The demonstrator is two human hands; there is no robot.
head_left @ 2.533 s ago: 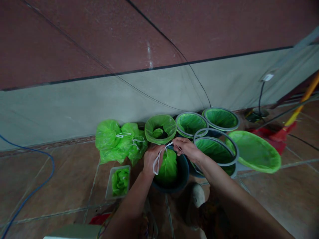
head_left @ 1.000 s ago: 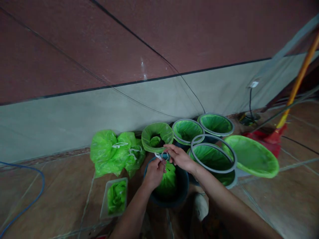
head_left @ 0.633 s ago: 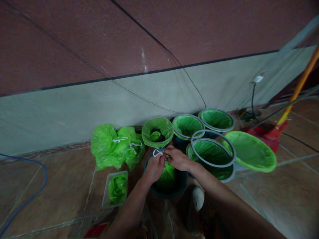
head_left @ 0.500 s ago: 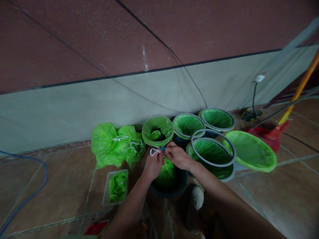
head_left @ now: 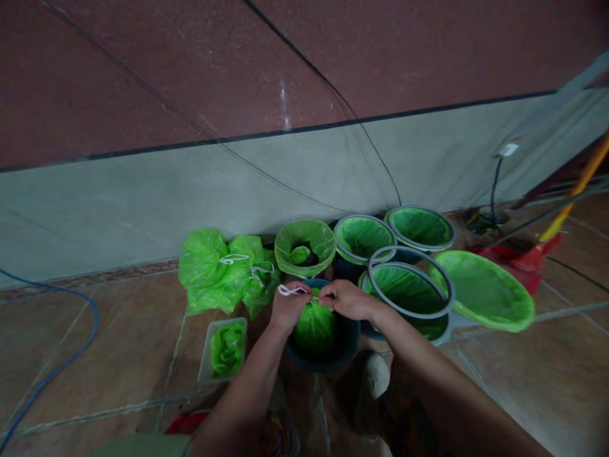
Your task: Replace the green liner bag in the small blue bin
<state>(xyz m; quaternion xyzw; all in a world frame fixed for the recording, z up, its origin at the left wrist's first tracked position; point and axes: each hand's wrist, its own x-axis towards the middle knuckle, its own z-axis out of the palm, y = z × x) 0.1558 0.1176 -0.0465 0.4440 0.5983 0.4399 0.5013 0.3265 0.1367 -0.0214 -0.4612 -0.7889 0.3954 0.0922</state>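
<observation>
A dark round bin [head_left: 347, 346] stands on the floor just in front of me with a gathered green bag [head_left: 314, 327] in it. Above its far rim my left hand [head_left: 287, 307] is closed on the bag's white drawstring [head_left: 291, 291], whose loop sticks out to the left. My right hand [head_left: 347, 298] pinches the same string right beside it, the fingertips of both hands nearly touching.
Two tied green bags [head_left: 223, 273] lie by the wall at left, a tray of folded green bags [head_left: 227, 349] in front of them. Several green-lined bins [head_left: 409, 292] crowd the right. A blue cable [head_left: 57, 368] curves over the tiles, and a red broom [head_left: 537, 254] stands far right.
My hands pulled the drawstring apart earlier, then came together over the bin. The string now shows as a short loop left of my left hand.
</observation>
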